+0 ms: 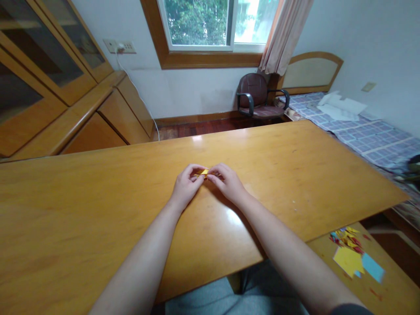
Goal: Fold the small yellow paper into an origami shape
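A small folded piece of yellow paper (204,173) lies pinched between both hands at the middle of the wooden table (98,205). My left hand (186,186) grips its left end with curled fingers. My right hand (228,183) grips the right end the same way, fingertips pressed together on the paper. Most of the paper is hidden under the fingers. Both forearms reach in from the near edge.
A lower wooden surface at the right bears loose coloured paper sheets and scraps (352,251). A dark office chair (259,98) stands past the table under the window. A bed (367,131) runs along the right, wooden cabinets (49,87) along the left.
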Available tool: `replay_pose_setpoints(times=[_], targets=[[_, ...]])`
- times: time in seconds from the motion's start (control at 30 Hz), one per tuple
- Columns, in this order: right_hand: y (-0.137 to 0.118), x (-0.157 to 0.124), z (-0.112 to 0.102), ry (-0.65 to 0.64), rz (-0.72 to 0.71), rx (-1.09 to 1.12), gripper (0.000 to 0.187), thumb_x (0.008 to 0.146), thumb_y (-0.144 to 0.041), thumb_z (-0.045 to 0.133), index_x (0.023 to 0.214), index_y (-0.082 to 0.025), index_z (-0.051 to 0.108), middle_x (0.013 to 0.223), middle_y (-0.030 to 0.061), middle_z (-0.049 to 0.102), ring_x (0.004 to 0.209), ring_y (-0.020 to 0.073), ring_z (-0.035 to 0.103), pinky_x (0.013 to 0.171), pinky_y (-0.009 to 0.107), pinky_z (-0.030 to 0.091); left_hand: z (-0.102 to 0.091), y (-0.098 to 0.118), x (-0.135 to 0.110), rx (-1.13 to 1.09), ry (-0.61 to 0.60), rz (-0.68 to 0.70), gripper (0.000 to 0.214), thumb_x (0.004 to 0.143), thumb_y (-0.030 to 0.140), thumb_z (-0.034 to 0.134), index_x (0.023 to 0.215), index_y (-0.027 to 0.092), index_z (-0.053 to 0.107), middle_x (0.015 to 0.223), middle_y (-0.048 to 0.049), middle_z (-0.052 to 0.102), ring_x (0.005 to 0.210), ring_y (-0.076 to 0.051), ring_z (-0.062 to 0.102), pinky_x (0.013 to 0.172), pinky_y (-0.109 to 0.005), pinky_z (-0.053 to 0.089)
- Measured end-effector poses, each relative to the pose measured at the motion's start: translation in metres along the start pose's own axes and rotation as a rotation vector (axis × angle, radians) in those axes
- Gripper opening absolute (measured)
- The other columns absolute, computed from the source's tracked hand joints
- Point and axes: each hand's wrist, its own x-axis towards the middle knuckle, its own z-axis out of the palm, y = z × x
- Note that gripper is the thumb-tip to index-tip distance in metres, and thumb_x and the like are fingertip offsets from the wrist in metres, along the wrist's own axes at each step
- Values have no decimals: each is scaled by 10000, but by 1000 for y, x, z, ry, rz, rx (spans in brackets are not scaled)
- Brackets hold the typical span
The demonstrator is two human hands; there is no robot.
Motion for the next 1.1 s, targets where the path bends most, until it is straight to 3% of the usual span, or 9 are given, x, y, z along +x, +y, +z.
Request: replay_pose_setpoints(times=[0.3,0.47,0.8,1.1], targets=[[5,-2,5,53,134,109,161,888,-346,597,988,-220,610,936,38,646,874,171,609,791,307,485,0,0,-1,32,-6,4,193,790,304,664,941,187,633,966,-43,683,896,-175,662,832,-307,541],[2,2,2,61,170,109,141,864,-322,627,919,-196,657,890,49,663,843,174,623,768,306,490,1,3,-3,53,-19,26,178,805,280,652,955,187,627,984,-46,680,927,-175,666,856,-317,551],[9,3,8,75,276,302,174,798,-338,690,825,-173,641,747,11,671,673,139,625,673,265,487,2,10,-3,120,89,265,104,823,203,624,927,189,625,1025,-66,687,972,-175,665,877,-330,552],[3,3,8,51,282,318,162,794,-321,686,809,-165,645,727,10,674,658,137,620,662,261,478,-3,15,-5,277,87,318,89,862,218,600,924,192,657,1049,-66,729,998,-184,688,898,-336,547]])
